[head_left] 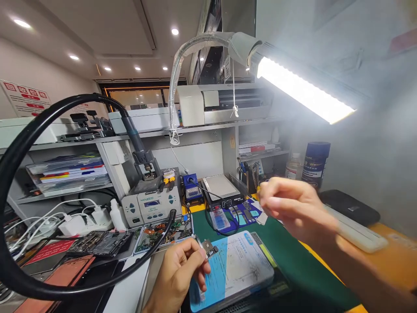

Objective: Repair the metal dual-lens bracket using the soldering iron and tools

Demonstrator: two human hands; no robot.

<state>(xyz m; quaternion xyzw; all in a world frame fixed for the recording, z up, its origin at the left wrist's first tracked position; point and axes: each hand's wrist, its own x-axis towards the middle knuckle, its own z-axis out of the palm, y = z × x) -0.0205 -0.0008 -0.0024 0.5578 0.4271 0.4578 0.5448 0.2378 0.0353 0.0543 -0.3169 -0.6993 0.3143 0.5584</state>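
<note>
My left hand [182,269] is closed, with thumb and forefinger pinching a small circuit board [210,248] that has a grey metal chip or shield on it. The board is held just above a blue-and-white plastic case [241,265] with dark smudges on its lid. Raised to the right, my right hand [293,204] is slightly blurred. Its thumb and fingers are pressed together, and whatever may be between them cannot be made out. Behind its fingertips are tools and bottles at the back of the bench.
A black hose [42,117] loops across the left side from a hot-air station [153,204]. A tray of circuit boards [166,230] lies in front of it. Overhead hangs a lit lamp [302,87]. A green mat [293,252] covers the bench; a blue can [314,165] stands back right.
</note>
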